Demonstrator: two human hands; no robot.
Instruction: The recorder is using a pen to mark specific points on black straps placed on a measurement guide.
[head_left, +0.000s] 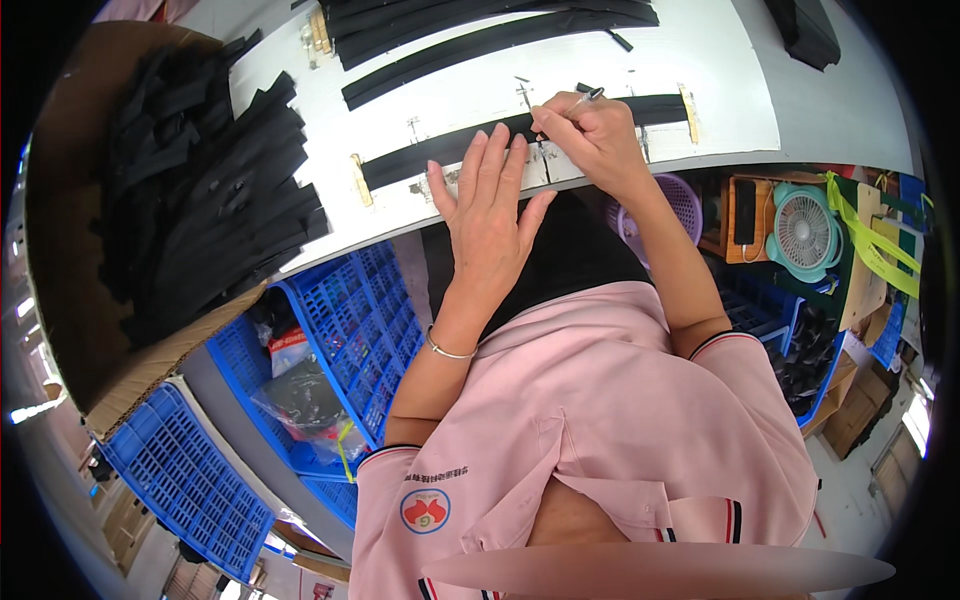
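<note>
At work over a long, narrow black fabric strip (425, 153) on a flat white board (740, 100).
Resting left hand (487, 215) flat across the strip, fingers spread and gripping nothing; pinching a slim black-and-clear pen (593, 96) in the curled right hand (600, 135) near its middle. Flanked at the ends by two short pale-yellow pieces (361, 180), with more black fabric strips (400, 28) lying beyond.

Reads bright on the white counter (715, 60), apparently lit from above, and dims beneath. Renders the hands (487, 210) fairly sharply, without obvious motion blur. Sinks into deep shade inside the cardboard box (170, 355), losing detail in the black strips (200, 200). Flares white at far left and right. Bends straight edges toward a blackened rim; smears into a blurred oval (660, 572) at the bottom.
</note>
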